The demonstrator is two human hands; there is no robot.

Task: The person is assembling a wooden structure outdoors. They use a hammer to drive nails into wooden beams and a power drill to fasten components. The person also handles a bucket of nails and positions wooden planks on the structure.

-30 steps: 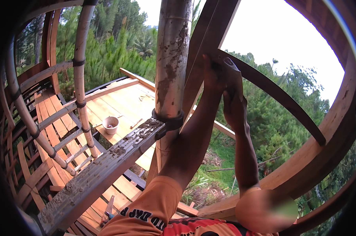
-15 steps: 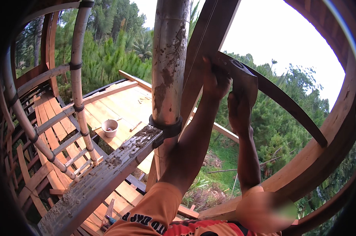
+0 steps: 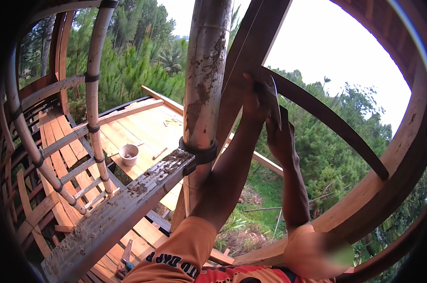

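Left hand [image 3: 256, 101] at dark beam [image 3: 252, 45], grip unclear | right hand [image 3: 281, 141] gripping flat-bladed tool [image 3: 275, 101]

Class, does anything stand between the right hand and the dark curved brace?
Yes: beside the left hand, the flat-bladed tool in the right hand stands between that hand and the curved brace.

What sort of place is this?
Probably a building site among trees: bare timber beams, a plank platform and a mud-spattered pole suggest a wooden structure under construction.
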